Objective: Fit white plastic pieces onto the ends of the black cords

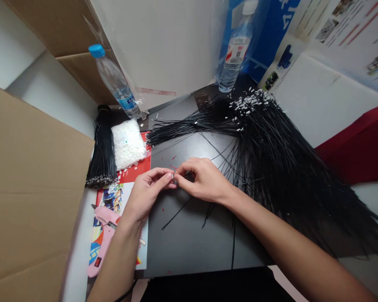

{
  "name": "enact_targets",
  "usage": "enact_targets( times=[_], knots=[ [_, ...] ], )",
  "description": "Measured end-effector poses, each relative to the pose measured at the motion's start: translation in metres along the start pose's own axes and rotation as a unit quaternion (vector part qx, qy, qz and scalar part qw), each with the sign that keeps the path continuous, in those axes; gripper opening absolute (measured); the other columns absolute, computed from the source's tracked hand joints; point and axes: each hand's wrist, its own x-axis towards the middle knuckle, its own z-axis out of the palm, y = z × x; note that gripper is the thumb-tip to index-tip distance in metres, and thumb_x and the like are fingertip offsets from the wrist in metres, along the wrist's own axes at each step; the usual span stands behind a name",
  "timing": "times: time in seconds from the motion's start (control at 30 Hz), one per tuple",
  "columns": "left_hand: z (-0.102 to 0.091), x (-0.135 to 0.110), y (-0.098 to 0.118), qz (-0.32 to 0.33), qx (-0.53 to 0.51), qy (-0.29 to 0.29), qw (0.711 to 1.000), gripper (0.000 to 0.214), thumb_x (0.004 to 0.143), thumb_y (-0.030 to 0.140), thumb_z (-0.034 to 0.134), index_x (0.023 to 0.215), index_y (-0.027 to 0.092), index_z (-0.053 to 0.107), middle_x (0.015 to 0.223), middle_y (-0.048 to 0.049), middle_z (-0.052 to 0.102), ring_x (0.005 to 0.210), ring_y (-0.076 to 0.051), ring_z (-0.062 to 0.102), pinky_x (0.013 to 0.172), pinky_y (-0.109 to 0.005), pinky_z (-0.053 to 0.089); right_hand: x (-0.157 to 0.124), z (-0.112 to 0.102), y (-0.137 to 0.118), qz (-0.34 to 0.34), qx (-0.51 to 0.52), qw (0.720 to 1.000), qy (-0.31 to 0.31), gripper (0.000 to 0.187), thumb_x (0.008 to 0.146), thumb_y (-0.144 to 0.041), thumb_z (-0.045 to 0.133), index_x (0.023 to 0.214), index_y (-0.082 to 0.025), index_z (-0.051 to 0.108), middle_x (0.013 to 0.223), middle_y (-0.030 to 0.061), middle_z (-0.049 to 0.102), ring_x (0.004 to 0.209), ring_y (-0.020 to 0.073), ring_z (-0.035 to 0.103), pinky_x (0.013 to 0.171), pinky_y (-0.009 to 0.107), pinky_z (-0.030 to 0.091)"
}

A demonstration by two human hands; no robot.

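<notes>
- Grey table (189, 251): its near edge runs just in front of the person's lap.
- Pink glue gun (105, 241): near the near left corner, on a printed sheet (145, 256).
- Loose black strands (175, 215): on the middle, just nearer than the hands.
- Left hand (146, 191): thumb and forefinger pinch a tiny pale piece (172, 177) above the table's middle.
- Right hand (206, 180): thumb and fingertip pressed together at that piece's right end; what lies between them is too small to tell.
- Large black wire heap (271, 159): along the right edge, white tips at its far end.
- Bag of white pieces (128, 144): towards the far left corner, between 2 wire bundles, left (104, 142) and middle (189, 128).
- 2 bottles, blue-capped (113, 79) and white-capped (234, 58): by the far edge.
</notes>
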Motion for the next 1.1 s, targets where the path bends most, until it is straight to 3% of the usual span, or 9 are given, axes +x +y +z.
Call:
enact_targets(
  times=[0.23, 0.57, 0.93, 1.1],
  knots=[
    [0.0004, -0.0017, 0.0011, -0.007, -0.01, 0.003, 1.0, 0.029, 0.064, 0.035, 0.09, 0.081, 0.015, 0.077, 0.076, -0.0021, 0.076, 0.063, -0.01, 0.07, 0.067, -0.018, 0.056, -0.0011, 0.002, 0.0009, -0.022, -0.033, 0.999, 0.0, 0.012, 0.084, -0.018, 0.062, 0.077, -0.016, 0.072, 0.074, 0.0017, 0.069, 0.071, 0.0116, 0.056, 0.07, 0.024, 0.038],
    [0.0014, 0.0006, -0.0003, -0.004, -0.003, 0.002, 1.0, 0.028, 0.065, 0.034, 0.088, 0.081, 0.015, 0.075, 0.076, -0.0023, 0.075, 0.064, -0.011, 0.069, 0.068, -0.02, 0.055, -0.0023, -0.0004, 0.0062, -0.106, -0.114, 0.988, -0.014, 0.019, 0.092, -0.024, 0.054, 0.085, -0.016, 0.07, 0.081, 0.005, 0.068, 0.077, 0.0149, 0.053, 0.069, 0.026, 0.037],
    [0.0045, -0.0031, 0.0022, 0.069, 0.129, -0.002, 0.989, 0.023, 0.076, 0.036, 0.08, 0.085, 0.016, 0.075, 0.073, -0.0026, 0.074, 0.068, -0.014, 0.069, 0.07, -0.023, 0.055, 0.0004, -0.0039, 0.0002, -0.016, -0.07, 0.996, -0.048, 0.012, 0.084, -0.019, 0.063, 0.077, -0.015, 0.072, 0.074, 0.0031, 0.067, 0.073, 0.0129, 0.054, 0.069, 0.025, 0.037],
    [0.0057, -0.0037, 0.0036, 0.075, 0.144, 0.013, 0.987, 0.023, 0.075, 0.037, 0.08, 0.083, 0.016, 0.075, 0.078, -0.0039, 0.075, 0.067, -0.015, 0.07, 0.068, -0.024, 0.057, 0.0008, -0.0018, 0.0001, 0.074, 0.045, 0.995, -0.055, 0.016, 0.084, -0.019, 0.061, 0.079, -0.015, 0.075, 0.07, -0.0003, 0.069, 0.059, 0.0074, 0.052, 0.06, 0.021, 0.036]
  ],
)
